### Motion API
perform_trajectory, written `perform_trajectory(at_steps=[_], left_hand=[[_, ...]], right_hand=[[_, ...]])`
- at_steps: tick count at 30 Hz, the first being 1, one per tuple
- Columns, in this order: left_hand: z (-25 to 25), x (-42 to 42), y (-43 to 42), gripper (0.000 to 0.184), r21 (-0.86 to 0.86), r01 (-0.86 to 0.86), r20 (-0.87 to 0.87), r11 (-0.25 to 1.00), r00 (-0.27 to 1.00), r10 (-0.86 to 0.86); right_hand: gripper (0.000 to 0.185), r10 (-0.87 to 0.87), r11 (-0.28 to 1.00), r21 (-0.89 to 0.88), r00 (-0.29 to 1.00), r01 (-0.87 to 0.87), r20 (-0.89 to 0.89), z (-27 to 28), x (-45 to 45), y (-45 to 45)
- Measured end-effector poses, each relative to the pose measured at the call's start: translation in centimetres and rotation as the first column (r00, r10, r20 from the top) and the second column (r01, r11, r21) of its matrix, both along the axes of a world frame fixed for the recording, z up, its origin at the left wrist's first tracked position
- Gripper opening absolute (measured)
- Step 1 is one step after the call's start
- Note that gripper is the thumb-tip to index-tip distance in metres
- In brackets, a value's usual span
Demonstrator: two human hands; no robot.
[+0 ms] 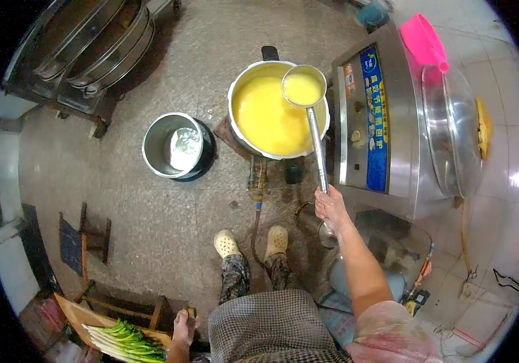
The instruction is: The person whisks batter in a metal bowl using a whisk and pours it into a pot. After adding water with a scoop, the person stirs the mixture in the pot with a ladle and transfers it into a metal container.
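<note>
My right hand (330,209) is closed around the long metal handle of a ladle (316,145). The bowl of the ladle is full of yellow liquid and is held over the right side of a large pot (230,115). More of the yellow liquid (265,115) fills much of that pot, with a paler froth on part of its surface. My left hand (184,327) is low at my side, beside a board with green onions. Its fingers look curled, with a small brownish thing at their tips that I cannot make out.
A metal pot (150,148) with a shiny bottom stands on the floor to the left. A steel cooker (404,127) is at the right, with a pink scoop (423,42) on top. A gas hose (256,236) runs near my feet. Green onions (120,342) lie on a board (69,308).
</note>
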State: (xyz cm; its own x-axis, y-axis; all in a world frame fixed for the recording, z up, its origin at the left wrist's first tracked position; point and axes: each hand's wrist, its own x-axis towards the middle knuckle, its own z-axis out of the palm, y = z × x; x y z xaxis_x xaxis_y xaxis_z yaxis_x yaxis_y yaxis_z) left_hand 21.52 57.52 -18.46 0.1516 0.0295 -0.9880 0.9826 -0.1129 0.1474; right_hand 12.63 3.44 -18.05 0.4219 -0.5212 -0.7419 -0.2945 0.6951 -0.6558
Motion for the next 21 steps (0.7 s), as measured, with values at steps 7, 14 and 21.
perform_trajectory(at_steps=[7, 14, 21], left_hand=[[0.1, -0.8, -0.6, 0.016, -0.039, -0.009, 0.019, 0.999, 1.0, 0.01], [0.4, -1.3, -1.5, 0.016, -0.066, -0.025, 0.038, 0.998, 0.999, 0.028], [0.3, -1.9, -1.7, 0.015, -0.068, 0.058, 0.037, 0.996, 0.998, -0.056]], right_hand=[[0.012, 0.007, 0.982, -0.186, 0.992, -0.03, -0.123, -0.2, -0.4, -0.5], [0.011, 0.072, 0.749, -0.568, 0.894, -0.341, -0.442, -2.9, -2.3, -1.7], [0.023, -0.168, 0.391, -0.636, 0.627, -0.666, -0.76, -1.4, -2.4, -1.2]])
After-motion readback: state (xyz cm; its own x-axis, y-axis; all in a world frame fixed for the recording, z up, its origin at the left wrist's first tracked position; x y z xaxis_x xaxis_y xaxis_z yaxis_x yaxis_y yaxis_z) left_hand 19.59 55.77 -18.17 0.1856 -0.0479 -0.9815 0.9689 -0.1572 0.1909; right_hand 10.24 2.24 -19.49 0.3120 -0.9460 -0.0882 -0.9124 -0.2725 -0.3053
